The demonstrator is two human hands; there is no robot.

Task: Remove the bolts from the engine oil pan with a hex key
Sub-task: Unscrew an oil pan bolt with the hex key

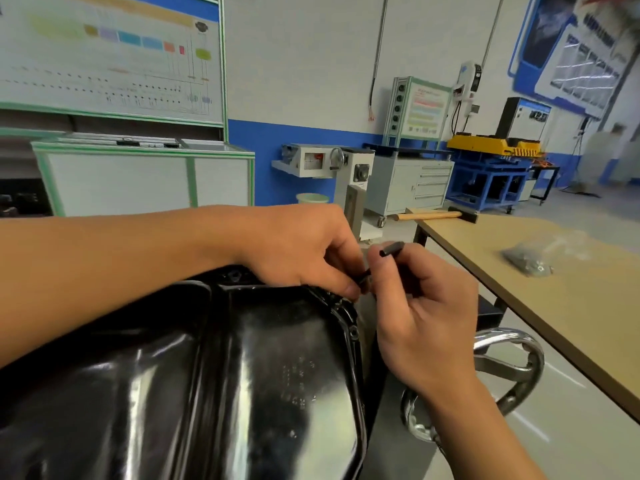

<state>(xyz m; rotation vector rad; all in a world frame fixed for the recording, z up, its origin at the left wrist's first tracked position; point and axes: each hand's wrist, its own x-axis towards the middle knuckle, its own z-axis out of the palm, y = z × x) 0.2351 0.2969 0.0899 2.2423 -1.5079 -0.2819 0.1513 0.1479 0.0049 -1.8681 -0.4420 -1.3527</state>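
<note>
The black oil pan (242,375) lies bottom-up in front of the person, and both hands work at its corner at 1 o'clock. The left hand (304,251) reaches across the pan and pinches a small dark piece (363,280) between thumb and fingertips, just above the rim. It looks like a bolt, but I cannot say it for sure. The right hand (426,306) is curled round the hex key (392,248), whose short dark end sticks out above the fingers, close beside the left fingertips.

I judge that such a bolt is light and stiff, but small and perhaps oily, so it can slip easily from the fingers. The best hold is a pinch on the head, with the threads free. The hex key is thin and hard. A hold on the long arm gives more force, and a hold near the bend gives quick turning. The pan is glossy pressed metal, rigid and probably rather heavy. Its thin rim seems the only good place to take it, and it should be supported before the last bolts come out. A rim bolt (353,332) sits at 3 o'clock on the pan.

At 2 o'clock from the pan stands a tabletop (571,323) with a hammer (429,215) and a plastic bag (530,261) of dark small parts. A chrome handwheel (512,368) is at 4 o'clock.
</note>
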